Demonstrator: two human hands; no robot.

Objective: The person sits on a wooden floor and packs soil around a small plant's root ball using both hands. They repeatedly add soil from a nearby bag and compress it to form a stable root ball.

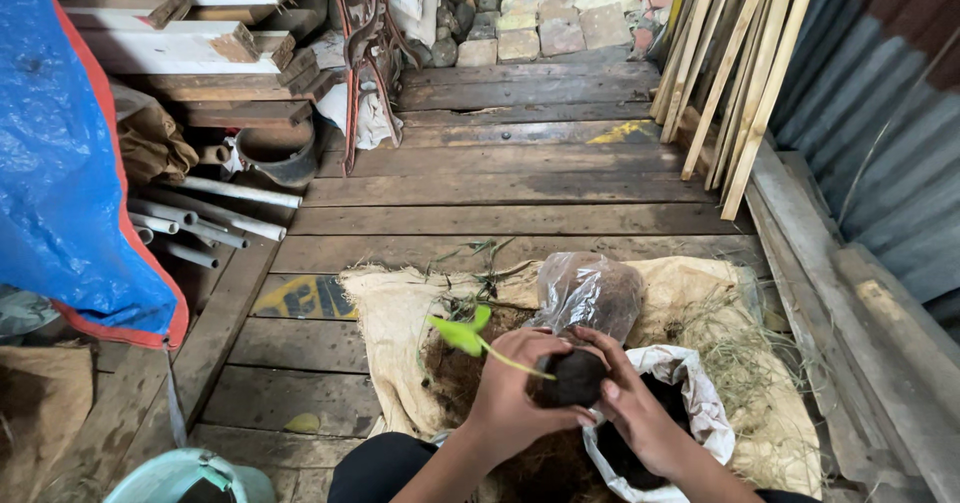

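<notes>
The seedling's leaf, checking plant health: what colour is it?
Bright yellow-green; the leaf shows clearly in the head view.

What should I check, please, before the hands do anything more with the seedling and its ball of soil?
1. Left hand cups the dark soil ball: ok.
2. Right hand presses the ball from the other side: ok.
3. Seedling leaf green, stem unbroken: ok.
4. Roots fully covered by soil: cannot tell, hidden by fingers.
5. White bag of dark soil open beneath the hands: ok.
6. Clear plastic bag lies on the burlap sack, within reach: ok.
</notes>
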